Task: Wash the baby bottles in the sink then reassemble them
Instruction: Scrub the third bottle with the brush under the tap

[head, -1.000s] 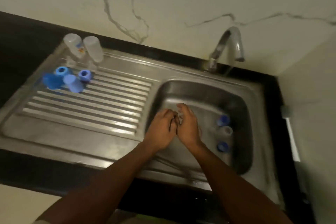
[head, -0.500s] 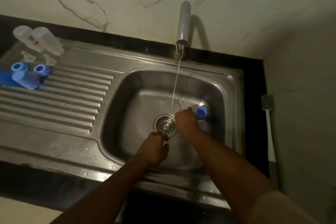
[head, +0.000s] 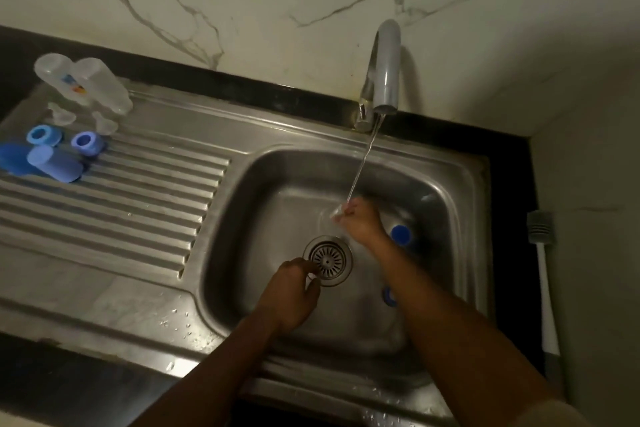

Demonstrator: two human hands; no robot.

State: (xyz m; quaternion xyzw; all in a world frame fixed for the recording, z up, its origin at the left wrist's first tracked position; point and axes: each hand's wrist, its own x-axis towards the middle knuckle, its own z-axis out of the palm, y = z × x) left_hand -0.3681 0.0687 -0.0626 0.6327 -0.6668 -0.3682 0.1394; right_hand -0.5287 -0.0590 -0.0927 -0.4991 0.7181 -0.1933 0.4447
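Note:
My right hand [head: 360, 222] pinches a small clear teat [head: 336, 212] under the thin water stream [head: 360, 170] from the tap [head: 384, 73]. My left hand [head: 291, 291] hangs over the basin just left of the drain [head: 329, 260], fingers loosely curled and holding nothing. A blue bottle part [head: 401, 234] lies in the sink [head: 460, 218] behind my right wrist, and another blue ring [head: 389, 296] shows beside my right forearm. On the drainboard [head: 138, 191] at far left lie two clear bottles [head: 83, 83], two clear teats [head: 62, 116], two blue rings [head: 86, 142] and blue caps [head: 52, 163].
A white and grey bottle brush [head: 545, 281] lies on the black counter right of the sink. A marble wall rises behind the tap. Water drops dot the steel rim near me.
My two hands have come apart: the right one moved up under the running water with the teat, and the left dropped back beside the drain. The camera swung right.

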